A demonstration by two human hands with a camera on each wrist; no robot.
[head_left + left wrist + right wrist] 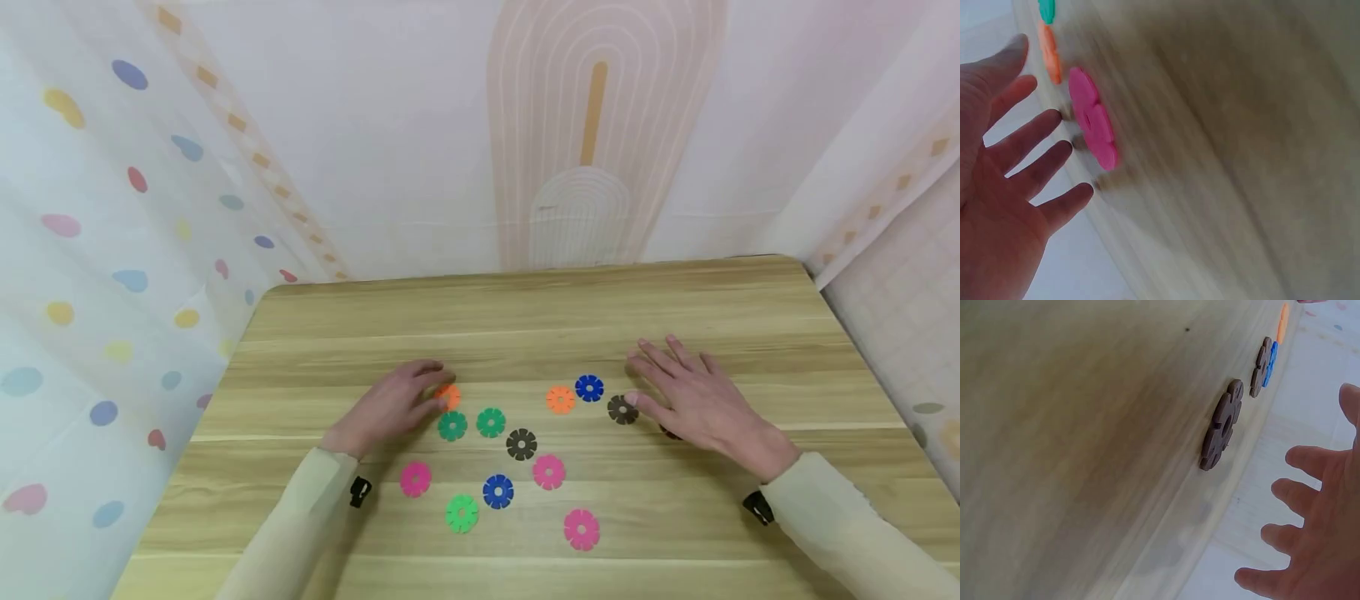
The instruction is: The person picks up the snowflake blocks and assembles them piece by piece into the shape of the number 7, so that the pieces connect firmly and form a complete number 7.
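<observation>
Several flower-shaped plastic discs lie flat on a wooden table (525,325). My left hand (420,392) hovers low with fingers relaxed, its fingertips at an orange disc (448,396); two green discs (452,426) lie just beside it. In the left wrist view the left hand (1016,156) is spread and holds nothing, next to a pink disc (1091,119). My right hand (652,379) lies flat with fingers spread, thumb beside a dark brown disc (622,409). Another dark disc (667,432) peeks from under the palm. The right hand (1316,506) holds nothing beside a brown disc (1222,425).
More discs lie between the hands: orange (560,399), blue (589,387), dark (521,444), pink (549,472), blue (498,491), green (462,513), pink (581,529) and pink (415,479). Patterned curtains close in the left, back and right sides.
</observation>
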